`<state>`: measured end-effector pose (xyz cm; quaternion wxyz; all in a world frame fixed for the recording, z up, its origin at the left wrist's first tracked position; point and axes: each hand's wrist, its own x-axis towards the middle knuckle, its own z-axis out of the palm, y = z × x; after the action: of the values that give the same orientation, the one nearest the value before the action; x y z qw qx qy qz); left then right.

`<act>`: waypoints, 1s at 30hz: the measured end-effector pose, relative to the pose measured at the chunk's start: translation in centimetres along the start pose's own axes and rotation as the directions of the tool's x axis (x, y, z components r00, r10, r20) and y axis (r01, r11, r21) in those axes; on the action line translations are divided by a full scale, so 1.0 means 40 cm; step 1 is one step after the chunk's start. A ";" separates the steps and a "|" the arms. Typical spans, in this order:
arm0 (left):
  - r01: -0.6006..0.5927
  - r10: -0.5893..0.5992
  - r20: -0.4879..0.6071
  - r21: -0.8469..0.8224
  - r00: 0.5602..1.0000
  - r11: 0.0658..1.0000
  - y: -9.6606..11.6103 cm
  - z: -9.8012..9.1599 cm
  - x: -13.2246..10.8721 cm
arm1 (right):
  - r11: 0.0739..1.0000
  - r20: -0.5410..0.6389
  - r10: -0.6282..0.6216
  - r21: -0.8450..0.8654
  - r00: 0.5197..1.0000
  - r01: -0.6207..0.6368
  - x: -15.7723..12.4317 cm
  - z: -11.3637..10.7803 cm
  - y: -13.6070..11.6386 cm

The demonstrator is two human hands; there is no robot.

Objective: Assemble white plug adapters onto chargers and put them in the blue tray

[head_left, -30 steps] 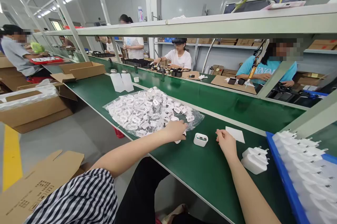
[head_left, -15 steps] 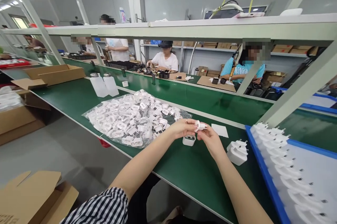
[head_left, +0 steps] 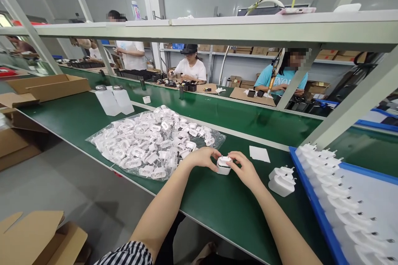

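Note:
A white plug cover [head_left: 224, 160] sits over the mouth of a white charger housing [head_left: 223, 170] that stands on the green bench, with a thin dark gap between them. My left hand [head_left: 203, 159] curls its thumb and fingers round the left side of the housing. From the right, my right hand [head_left: 244, 167] pinches the plug cover at its edge with thumb and forefinger. To the left spreads a clear plastic bag [head_left: 146, 140] heaped with white plug covers. Right of my hands stand white plug adapters [head_left: 281, 181] with their pins up.
A blue-rimmed tray [head_left: 307, 198] at the right holds rows of white adapters. White paper [head_left: 260, 154] lies behind my right hand. Two pump bottles [head_left: 114, 100] and an open carton [head_left: 52, 86] stand far left. A shelf beam [head_left: 199, 29] crosses above; several people work beyond.
The plug cover has come down from my raised fingers onto the housing. My left hand has moved from the cover to the housing's side. The view has shifted slightly.

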<state>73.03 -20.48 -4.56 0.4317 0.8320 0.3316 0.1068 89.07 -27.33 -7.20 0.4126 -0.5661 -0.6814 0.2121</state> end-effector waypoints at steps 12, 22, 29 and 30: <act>-0.019 0.046 -0.133 0.200 0.990 0.980 0.016 0.038 -0.007 | 0.997 0.129 0.066 0.039 0.989 -0.072 0.001 -0.010 0.007; 0.020 0.015 -0.110 0.312 0.994 0.950 0.039 0.031 -0.005 | 0.982 0.157 0.185 -0.064 0.970 -0.177 -0.005 -0.018 -0.016; 0.182 -0.233 0.001 0.621 0.972 0.762 0.116 0.011 0.032 | 0.912 0.224 0.277 -0.366 0.935 -0.183 0.014 -0.031 -0.058; 0.170 -0.249 0.030 0.651 0.968 0.740 0.124 0.010 0.042 | 0.892 0.238 0.292 -0.417 0.926 -0.174 0.019 -0.032 -0.064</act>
<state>76.76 -21.67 -1.07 0.1478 0.8913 0.4142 -0.1108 88.55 -27.53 -4.27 0.1570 -0.6769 -0.6898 0.2031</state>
